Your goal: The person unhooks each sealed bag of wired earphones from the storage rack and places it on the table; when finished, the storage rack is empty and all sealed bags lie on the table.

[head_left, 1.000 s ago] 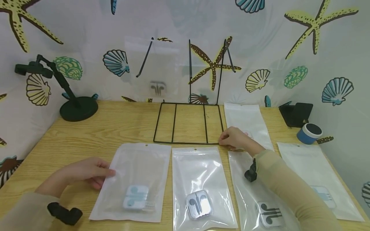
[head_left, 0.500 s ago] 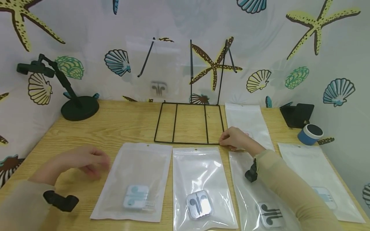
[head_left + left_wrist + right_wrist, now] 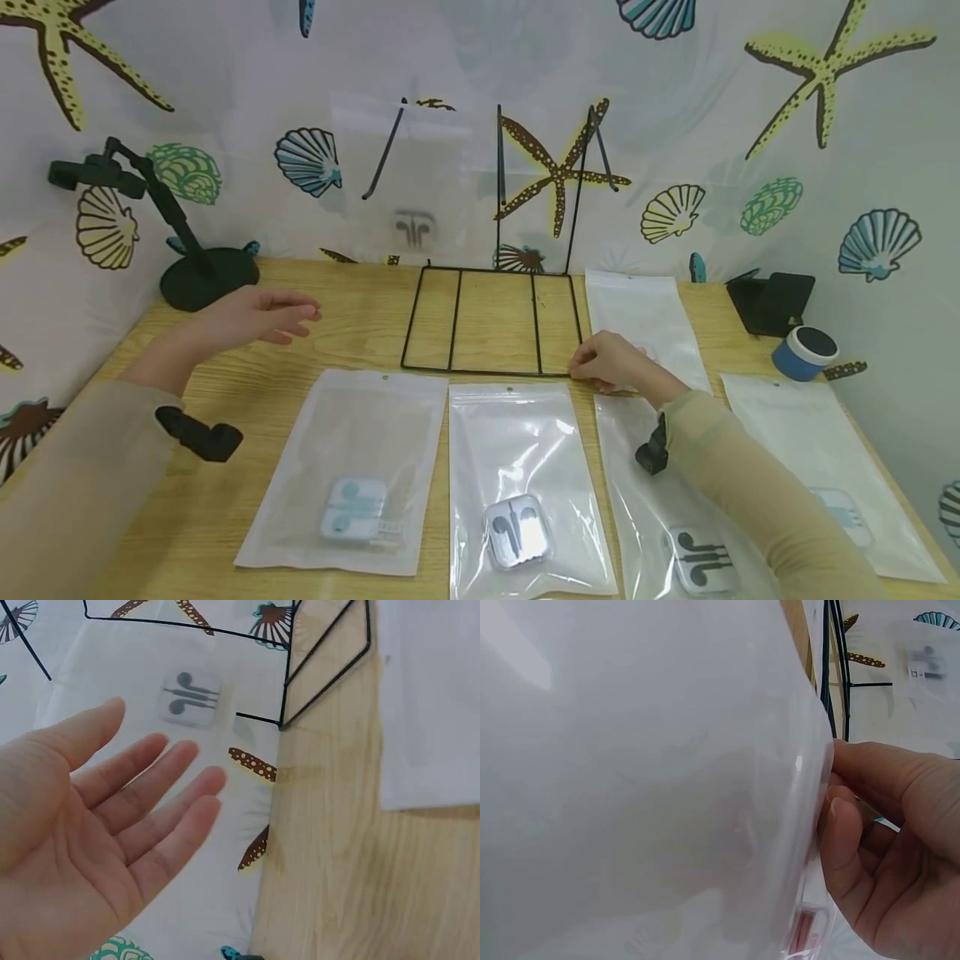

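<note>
My left hand (image 3: 247, 318) is raised over the left part of the table with its fingers loosely extended, holding nothing. In the left wrist view its palm faces the camera. My right hand (image 3: 611, 360) pinches at the front right corner of a black wire display rack (image 3: 495, 372). A bag edge hides its fingertips in the right wrist view. From the rack's left hook hangs a translucent bag with an earphone case (image 3: 190, 697). In front lie a frosted zip bag (image 3: 367, 442) with a pale earphone case and a glossy zip bag (image 3: 506, 442) with another case.
Under my right forearm lies another earphone bag (image 3: 626, 467), with a white bag (image 3: 630, 296) behind it and one more (image 3: 787, 425) at the right. A black lamp-like stand (image 3: 210, 279), a black holder (image 3: 772, 300) and a blue-and-white jar (image 3: 804, 352) stand farther back.
My left hand has let go of the frosted bag's left edge and moved up and away, toward the back of the table. My right hand stays at the rack's corner.
</note>
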### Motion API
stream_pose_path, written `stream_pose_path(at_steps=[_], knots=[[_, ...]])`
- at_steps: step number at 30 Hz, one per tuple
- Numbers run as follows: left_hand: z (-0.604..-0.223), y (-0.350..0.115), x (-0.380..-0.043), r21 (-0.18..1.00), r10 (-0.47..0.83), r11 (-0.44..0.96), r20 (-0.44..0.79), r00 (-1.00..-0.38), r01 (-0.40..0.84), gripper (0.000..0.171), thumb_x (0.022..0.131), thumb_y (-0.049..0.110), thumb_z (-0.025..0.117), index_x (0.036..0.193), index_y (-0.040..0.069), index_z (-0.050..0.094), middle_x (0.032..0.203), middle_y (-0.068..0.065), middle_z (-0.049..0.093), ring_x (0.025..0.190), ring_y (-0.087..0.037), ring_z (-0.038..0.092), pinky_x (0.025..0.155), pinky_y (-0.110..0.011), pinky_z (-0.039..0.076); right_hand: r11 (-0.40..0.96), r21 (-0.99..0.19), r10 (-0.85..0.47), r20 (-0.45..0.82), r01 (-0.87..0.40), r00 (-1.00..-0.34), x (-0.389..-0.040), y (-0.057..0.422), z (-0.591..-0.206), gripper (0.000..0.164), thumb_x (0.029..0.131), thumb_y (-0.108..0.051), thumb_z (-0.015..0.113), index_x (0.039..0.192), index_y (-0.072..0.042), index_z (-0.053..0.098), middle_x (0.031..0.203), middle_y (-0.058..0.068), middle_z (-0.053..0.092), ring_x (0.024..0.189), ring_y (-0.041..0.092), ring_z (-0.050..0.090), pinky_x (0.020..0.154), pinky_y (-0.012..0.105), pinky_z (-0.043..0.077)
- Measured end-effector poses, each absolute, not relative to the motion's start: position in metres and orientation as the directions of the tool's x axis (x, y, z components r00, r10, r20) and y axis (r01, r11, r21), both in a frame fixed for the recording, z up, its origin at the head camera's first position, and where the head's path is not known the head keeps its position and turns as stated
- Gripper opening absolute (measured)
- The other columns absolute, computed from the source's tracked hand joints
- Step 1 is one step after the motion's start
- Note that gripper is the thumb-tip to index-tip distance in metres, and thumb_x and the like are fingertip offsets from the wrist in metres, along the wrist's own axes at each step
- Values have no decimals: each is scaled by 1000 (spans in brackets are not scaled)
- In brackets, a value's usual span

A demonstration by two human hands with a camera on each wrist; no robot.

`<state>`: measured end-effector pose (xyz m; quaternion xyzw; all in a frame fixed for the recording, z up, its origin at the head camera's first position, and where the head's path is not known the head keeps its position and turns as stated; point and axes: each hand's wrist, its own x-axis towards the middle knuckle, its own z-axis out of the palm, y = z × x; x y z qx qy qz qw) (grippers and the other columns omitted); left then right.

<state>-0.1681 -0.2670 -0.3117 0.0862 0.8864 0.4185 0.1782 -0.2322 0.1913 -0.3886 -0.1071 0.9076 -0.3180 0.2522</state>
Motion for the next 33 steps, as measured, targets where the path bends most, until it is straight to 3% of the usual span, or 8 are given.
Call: stream_pose_path(at_steps=[6, 15, 19, 23, 33], knots=[[-297, -255, -192, 784, 189, 619, -101, -977, 39, 58, 79, 48, 44, 123, 10, 37, 117, -10, 43, 103, -24, 43, 84, -42, 36, 779, -626, -355, -392, -36, -849, -233, 192, -390, 6, 74, -17, 63, 75, -12, 65, 53, 5, 50, 41, 12, 41, 37, 23, 40], [-276, -232, -226, 808, 66, 587, 11, -998, 48, 63, 79, 49, 42, 129, 13, 30, 127, -8, 33, 110, -26, 34, 89, -43, 30, 776, -630, -354, -388, -35, -851, -233, 193, -391, 6, 74, -17, 63, 74, -12, 65, 54, 5, 50, 41, 12, 41, 37, 22, 41], [-267, -224, -238, 880, 10, 474, 41, -999, 41, 63, 79, 47, 44, 130, 15, 28, 130, -4, 28, 112, -25, 33, 92, -39, 26, 772, -633, -363, -380, -47, -850, -232, 192, -389, 6, 74, -17, 63, 74, -11, 64, 53, 5, 49, 41, 12, 41, 37, 23, 41], [-261, -218, -248, 928, -46, 370, 70, -997, 48, 63, 79, 42, 47, 132, 18, 23, 134, 1, 21, 118, -16, 25, 95, -34, 24, 776, -629, -360, -381, -46, -851, -231, 192, -389, 6, 74, -16, 63, 75, -11, 64, 54, 5, 50, 42, 12, 42, 38, 23, 41], [-250, -211, -265, 922, -62, 388, 42, -997, 14, 73, 81, 38, 47, 134, 26, -2, 136, 11, 1, 123, -10, 6, 99, -30, 13, 779, -625, -357, -377, -49, -855, -232, 192, -389, 6, 74, -17, 63, 74, -12, 65, 53, 5, 50, 41, 12, 41, 38, 23, 41]])
